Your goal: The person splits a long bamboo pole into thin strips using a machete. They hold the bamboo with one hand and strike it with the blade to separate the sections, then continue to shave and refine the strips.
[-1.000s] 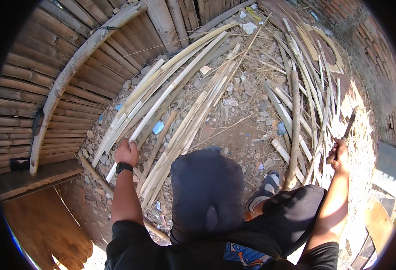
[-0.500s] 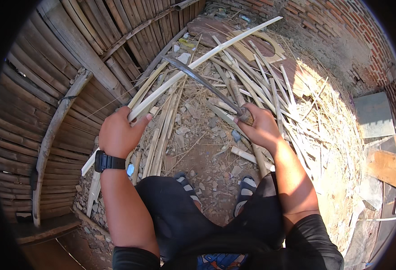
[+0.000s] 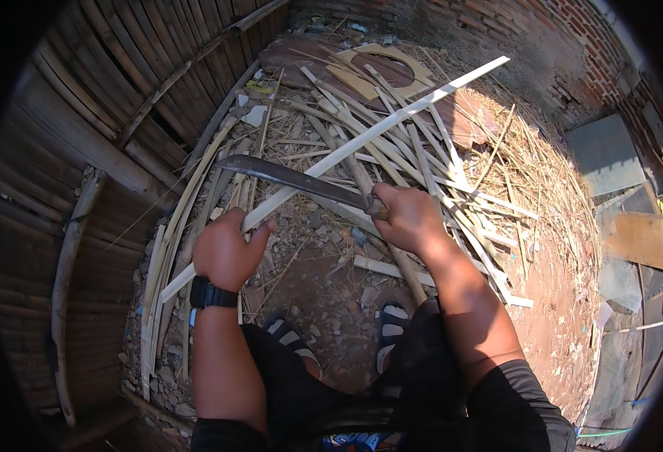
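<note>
My left hand (image 3: 229,252) is closed round the lower part of a long pale bamboo strip (image 3: 422,108), which slants from beside my wrist up to the far right. In my right hand (image 3: 410,218) is a machete (image 3: 256,167), gripped by its handle. Its dark blade points left and crosses the strip just past my left hand; whether the two touch I cannot tell. Beneath the right hand a round pole (image 3: 408,273) runs along the ground toward my right leg.
A bamboo wall (image 3: 15,248) stands on the left, a brick wall (image 3: 489,45) at the back. Many split strips (image 3: 452,173) lie heaped ahead and to the right. A board with a round cutout (image 3: 361,79) lies behind them. Sheets and a brown board (image 3: 636,239) sit far right.
The machete has swung nearer and flatter, its blade now crossing the strip lower down, close to my left hand. The strip has shifted right, and the whole view has turned a little.
</note>
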The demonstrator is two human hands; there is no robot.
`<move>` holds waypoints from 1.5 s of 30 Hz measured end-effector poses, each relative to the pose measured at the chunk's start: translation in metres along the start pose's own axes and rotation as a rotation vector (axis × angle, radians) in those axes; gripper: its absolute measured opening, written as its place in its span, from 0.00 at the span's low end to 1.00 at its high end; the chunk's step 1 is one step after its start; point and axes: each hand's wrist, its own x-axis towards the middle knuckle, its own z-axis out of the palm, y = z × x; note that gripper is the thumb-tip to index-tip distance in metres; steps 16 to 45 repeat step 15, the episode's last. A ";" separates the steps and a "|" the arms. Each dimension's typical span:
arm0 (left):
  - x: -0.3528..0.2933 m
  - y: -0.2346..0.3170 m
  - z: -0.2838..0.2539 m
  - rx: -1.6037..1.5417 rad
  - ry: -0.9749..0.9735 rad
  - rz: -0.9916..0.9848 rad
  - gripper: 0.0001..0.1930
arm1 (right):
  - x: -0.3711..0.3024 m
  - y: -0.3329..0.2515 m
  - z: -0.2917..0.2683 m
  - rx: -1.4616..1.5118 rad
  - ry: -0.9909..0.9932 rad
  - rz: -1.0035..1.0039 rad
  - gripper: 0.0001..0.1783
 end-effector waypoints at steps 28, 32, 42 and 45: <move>-0.013 -0.004 -0.006 0.021 0.098 0.022 0.21 | 0.017 0.057 0.024 0.406 0.062 0.202 0.18; -0.013 -0.004 -0.006 0.021 0.098 0.022 0.21 | 0.017 0.057 0.024 0.406 0.062 0.202 0.18; -0.013 -0.004 -0.006 0.021 0.098 0.022 0.21 | 0.017 0.057 0.024 0.406 0.062 0.202 0.18; -0.013 -0.004 -0.006 0.021 0.098 0.022 0.21 | 0.017 0.057 0.024 0.406 0.062 0.202 0.18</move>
